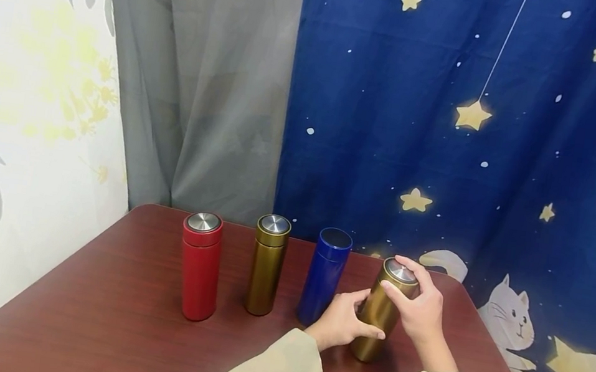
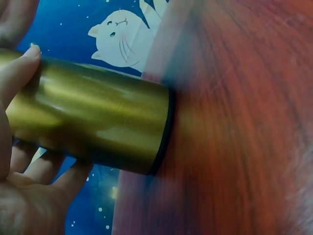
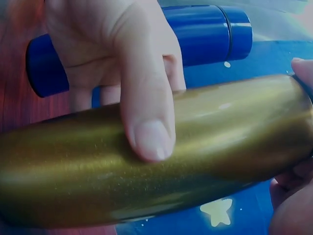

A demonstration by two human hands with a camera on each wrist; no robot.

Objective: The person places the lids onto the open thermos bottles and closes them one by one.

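Note:
My left hand (image 1: 338, 322) grips the body of the rightmost gold thermos flask (image 1: 379, 310), thumb on the near side. At the top, my right hand (image 1: 425, 309) holds the flask's lid, with its silver top (image 1: 402, 271) partly covered by fingers. The flask leans slightly to the right. Its dark base ring (image 2: 165, 134) is near the table in the left wrist view; whether it touches, I cannot tell. In the right wrist view, the left thumb (image 3: 154, 139) presses on the gold body. Just left of my left hand, a blue flask (image 1: 323, 283) stands upright, its lid on.
A second gold flask (image 1: 264, 279) and a red flask (image 1: 199, 280) stand farther left, both lidded. All are on a dark red wooden table (image 1: 106, 311). Behind the table hang a grey curtain (image 1: 231, 89) and a blue starry curtain (image 1: 373, 127).

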